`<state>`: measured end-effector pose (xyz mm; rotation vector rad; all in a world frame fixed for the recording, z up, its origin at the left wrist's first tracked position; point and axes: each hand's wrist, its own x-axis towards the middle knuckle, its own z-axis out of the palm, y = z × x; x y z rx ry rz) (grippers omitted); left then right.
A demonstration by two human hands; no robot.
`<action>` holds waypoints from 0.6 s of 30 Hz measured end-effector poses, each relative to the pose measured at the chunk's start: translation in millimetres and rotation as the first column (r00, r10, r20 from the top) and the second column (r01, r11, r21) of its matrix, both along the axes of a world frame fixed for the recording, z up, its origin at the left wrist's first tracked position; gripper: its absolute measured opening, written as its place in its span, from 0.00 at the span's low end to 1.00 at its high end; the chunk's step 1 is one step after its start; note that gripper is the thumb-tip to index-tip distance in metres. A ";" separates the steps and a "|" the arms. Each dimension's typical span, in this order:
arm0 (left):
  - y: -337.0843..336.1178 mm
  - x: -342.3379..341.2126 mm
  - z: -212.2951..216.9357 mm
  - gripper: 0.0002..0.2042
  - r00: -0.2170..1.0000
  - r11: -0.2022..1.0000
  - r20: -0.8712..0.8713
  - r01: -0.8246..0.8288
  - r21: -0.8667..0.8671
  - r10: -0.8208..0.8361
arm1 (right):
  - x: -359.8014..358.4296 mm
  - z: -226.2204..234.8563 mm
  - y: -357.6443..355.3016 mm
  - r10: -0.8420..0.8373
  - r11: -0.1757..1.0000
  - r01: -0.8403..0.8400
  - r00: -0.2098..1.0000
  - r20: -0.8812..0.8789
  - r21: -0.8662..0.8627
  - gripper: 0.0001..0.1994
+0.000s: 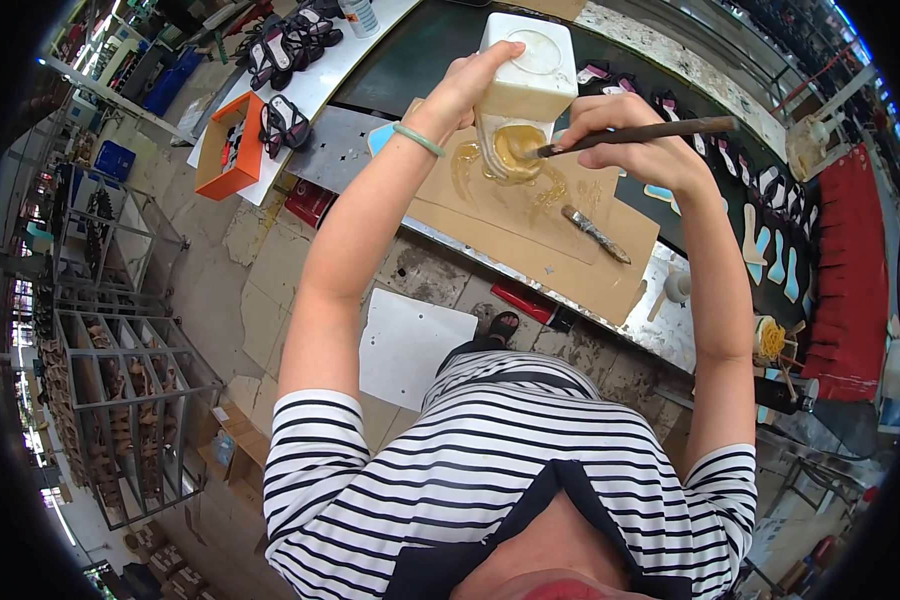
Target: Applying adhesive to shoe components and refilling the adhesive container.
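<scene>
Glue, amber and glossy, is scooped from a tilted white square plastic jug (526, 70) gripped by the left hand (467, 88) above a flat brown cardboard sheet (530, 225). A thin dark-handled brush (635, 135) is pinched in the right hand (625, 135) at the jug's mouth.

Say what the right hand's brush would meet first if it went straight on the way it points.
The right hand points its brush left, tip at the amber glue under the white jug the left hand tilts. It would likely meet that glue first; depth is unclear.
</scene>
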<state>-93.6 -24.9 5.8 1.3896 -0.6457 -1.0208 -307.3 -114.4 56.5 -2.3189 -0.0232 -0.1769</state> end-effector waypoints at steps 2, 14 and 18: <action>1.0 5.3 -2.6 0.37 1.000 0.998 -0.019 -0.023 -0.052 0.022 | -11.2 -2.1 6.0 -0.074 0.997 0.075 0.989 0.125 -0.004 0.09; -14.9 8.6 -34.3 0.44 0.952 0.937 0.060 -0.284 -0.201 0.302 | 21.0 -101.2 62.7 -0.180 0.740 0.460 0.839 0.514 -0.491 0.16; -13.5 1.2 -39.2 0.43 0.860 0.883 0.217 -0.421 -0.208 0.461 | 32.3 -104.0 56.8 -0.203 0.770 0.466 0.827 0.524 -0.437 0.14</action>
